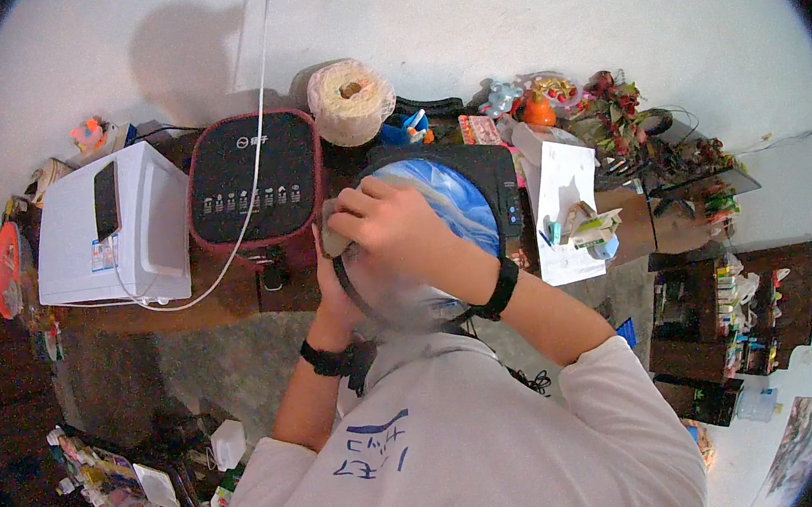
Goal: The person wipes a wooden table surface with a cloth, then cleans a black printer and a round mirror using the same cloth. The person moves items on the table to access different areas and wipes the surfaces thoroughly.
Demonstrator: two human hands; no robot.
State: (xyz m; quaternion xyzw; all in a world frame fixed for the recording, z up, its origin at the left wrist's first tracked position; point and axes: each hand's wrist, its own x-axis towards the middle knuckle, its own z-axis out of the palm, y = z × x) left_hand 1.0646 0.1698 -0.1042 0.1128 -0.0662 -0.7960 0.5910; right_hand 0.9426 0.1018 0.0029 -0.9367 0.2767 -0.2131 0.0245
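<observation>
A round panel (443, 183) with a blue-and-white picture and a dark rim stands in front of my chest. My right hand (387, 218) is over its face, the fingers shut on a small grey-brown pad or cloth (334, 230) at the panel's left edge. My left hand (331, 283) is at the left rim, its fingers partly hidden behind the panel and my right hand; it seems to support the rim. A black appliance (505, 176) with blue-lit buttons lies directly behind the panel. The panel's lower part is blurred.
To the left are an air fryer (254, 173) with a dark red rim and a white box-shaped appliance (122, 231) bearing a black phone (106, 202). A white cable (254, 225) hangs across them. A twine roll (351, 102) stands behind; paper sheets (555, 186) lie right.
</observation>
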